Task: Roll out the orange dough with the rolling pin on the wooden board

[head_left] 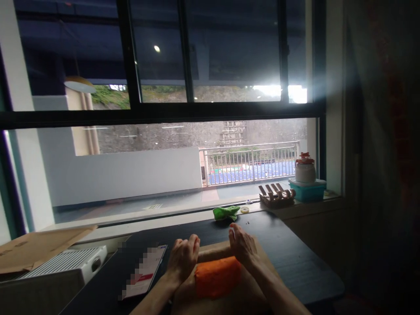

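Observation:
A light wooden rolling pin lies crosswise between my two hands, just beyond a flattened orange sheet of dough or clay. Curled fingers of my left hand cover the pin's left end. At the right end rests my right hand, its fingers bent over the pin. The pin's ends are hidden under the hands. Beneath the orange sheet is a brown board or mat on the dark table. Left of my left hand lies a phone or tablet with its screen lit.
A green cloth and a small tape-like ring sit at the table's far edge. On the windowsill stand a brown slotted rack and a teal box bearing a jar. Cardboard covers part of a radiator at left.

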The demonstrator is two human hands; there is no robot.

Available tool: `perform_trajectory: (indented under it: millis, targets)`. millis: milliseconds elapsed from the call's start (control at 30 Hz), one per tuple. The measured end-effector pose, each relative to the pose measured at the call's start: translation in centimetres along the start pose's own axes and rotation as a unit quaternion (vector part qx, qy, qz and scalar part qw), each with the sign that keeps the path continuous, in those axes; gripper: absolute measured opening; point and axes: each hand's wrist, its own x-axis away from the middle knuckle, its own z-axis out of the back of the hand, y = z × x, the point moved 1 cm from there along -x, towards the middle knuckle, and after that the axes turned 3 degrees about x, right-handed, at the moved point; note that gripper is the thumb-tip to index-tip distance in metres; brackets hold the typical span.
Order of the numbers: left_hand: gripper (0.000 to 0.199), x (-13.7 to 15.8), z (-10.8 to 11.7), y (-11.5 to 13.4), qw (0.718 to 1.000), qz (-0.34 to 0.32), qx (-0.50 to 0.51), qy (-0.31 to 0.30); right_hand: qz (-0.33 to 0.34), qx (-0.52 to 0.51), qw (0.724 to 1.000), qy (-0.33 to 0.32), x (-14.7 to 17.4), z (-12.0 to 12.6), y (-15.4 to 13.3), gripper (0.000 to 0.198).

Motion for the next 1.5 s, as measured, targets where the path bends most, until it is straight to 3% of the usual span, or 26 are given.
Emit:
perform_trajectory:
  millis: [200,333,500,700,967,1100,1267,1500]
  targets:
    - [0.03,-3.0,-1.7,3.8,0.998,0.008,-0.021,-0.059,-0.057,0.04,0.996,-0.05,-0.5,1.7,3.9,0.029]
    - [0.044,-5.9,-2.9,5.2,0.995,0.03,-0.047,-0.085,-0.056,0.046,0.996,-0.058,-1.6,0.9,2.5,0.031]
    - [0.05,-7.9,-4.0,5.1,0.993,-0.013,-0.052,-0.102,-0.097,0.056,0.99,-0.083,-3.0,-0.8,0.4,0.036]
    - [0.048,-5.6,-4.7,4.4,0.986,0.004,-0.035,-0.165,-0.069,0.076,0.99,-0.098,-0.5,-0.1,0.3,0.033]
    - [0.042,-0.8,-2.3,5.4,0.978,-0.034,-0.018,-0.204,-0.026,0.088,0.994,-0.064,6.0,1.9,-0.8,0.039]
    - [0.045,0.3,-2.3,5.4,0.98,-0.019,-0.011,-0.2,-0.018,0.091,0.994,-0.052,7.5,2.2,-0.9,0.04]
    - [0.052,-1.7,-3.3,5.2,0.984,0.002,-0.011,-0.179,-0.032,0.094,0.992,-0.072,4.7,1.7,-0.5,0.041]
    - [0.052,-7.0,-5.7,3.7,0.982,0.051,-0.014,-0.183,-0.066,0.074,0.98,-0.172,-2.5,-0.6,0.7,0.044]
